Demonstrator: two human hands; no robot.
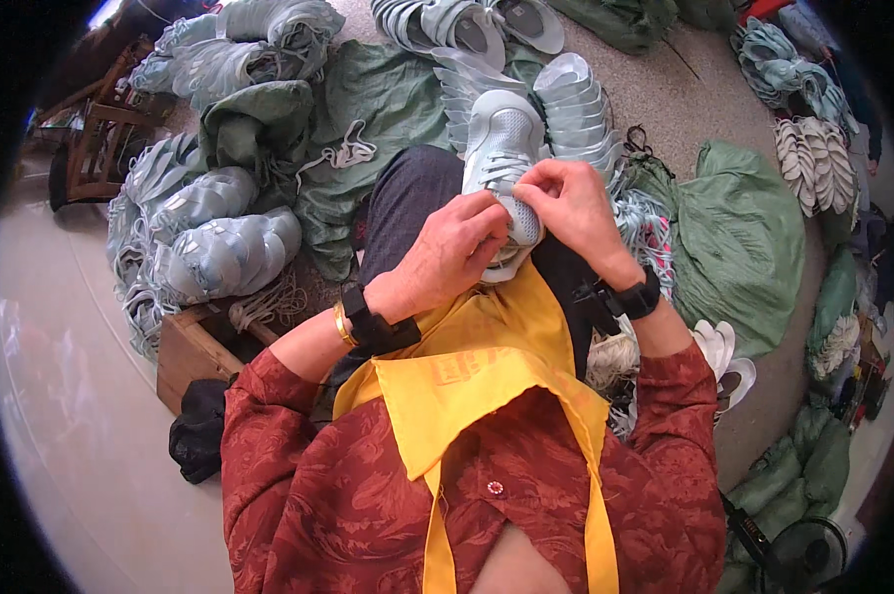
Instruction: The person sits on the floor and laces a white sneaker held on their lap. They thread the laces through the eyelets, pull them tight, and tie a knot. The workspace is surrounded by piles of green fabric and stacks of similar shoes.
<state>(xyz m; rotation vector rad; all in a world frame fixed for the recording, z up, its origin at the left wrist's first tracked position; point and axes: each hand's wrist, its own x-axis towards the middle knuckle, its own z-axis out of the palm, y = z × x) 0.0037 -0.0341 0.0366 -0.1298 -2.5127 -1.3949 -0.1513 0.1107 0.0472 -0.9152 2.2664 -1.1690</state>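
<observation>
A pale grey-blue sneaker (pixel 506 124) lies across my lap, its toe pointing away from me. Its shoelace (pixel 504 166) runs through the eyelets over the tongue. My left hand (pixel 452 243) is closed at the left edge of the lacing, fingers curled in a pinch on the lace. From the right, my right hand (pixel 574 210) pinches the lace between thumb and forefinger, close to the left fingertips. The fingers partly cover the upper eyelets and the tongue. The exact lace ends are too small to make out.
Stacked pale shoe uppers (pixel 229 252) lie to the left beside a wooden box (pixel 195 356). More uppers (pixel 578 109) lie beyond the sneaker. Green cloth (pixel 368 99) spreads at far left; a green sack (pixel 734 247) bulges on the right. White laces (pixel 348 148) rest on the cloth.
</observation>
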